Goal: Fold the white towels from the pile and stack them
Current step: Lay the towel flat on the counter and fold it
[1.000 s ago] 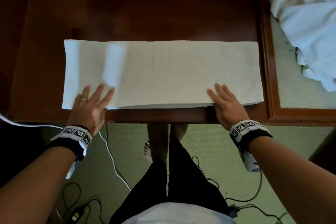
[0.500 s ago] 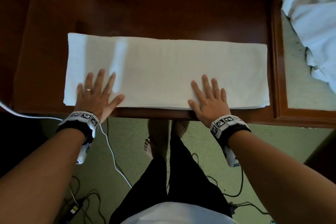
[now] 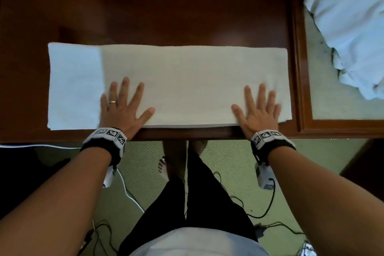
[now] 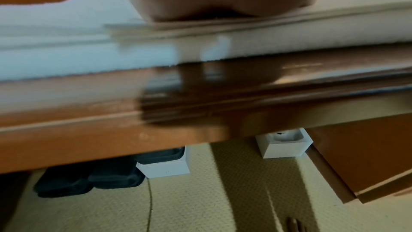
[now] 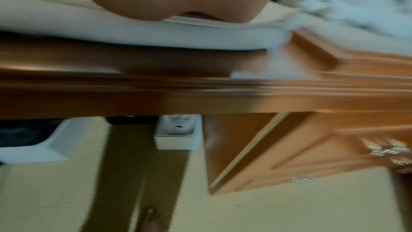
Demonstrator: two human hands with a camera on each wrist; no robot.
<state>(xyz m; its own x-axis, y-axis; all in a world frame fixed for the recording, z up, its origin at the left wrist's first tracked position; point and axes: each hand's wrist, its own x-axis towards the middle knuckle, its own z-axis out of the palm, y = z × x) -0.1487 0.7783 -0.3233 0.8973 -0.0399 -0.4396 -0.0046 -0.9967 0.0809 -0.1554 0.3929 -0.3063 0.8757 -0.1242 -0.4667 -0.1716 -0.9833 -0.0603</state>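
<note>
Head view showed a towel (image 3: 176, 81), folded into a long strip, lying flat across the dark wooden desk (image 3: 158, 6) near its front edge. Toward its left part the left hand (image 3: 122, 110) lay palm down, fingers spread and straight, gripping nothing; a ring (image 3: 113, 102) sat on one finger. Near the strip's right end the right hand (image 3: 257, 112) pressed flat likewise, fingers straight and apart. Both wore marker wristbands (image 3: 109, 134). Farther right, beyond the desk's raised edge, the pile (image 3: 351, 27) of rumpled white towels lay well apart from the strip. Below, cables (image 3: 128, 191) trailed over green carpet (image 3: 145, 164).
</note>
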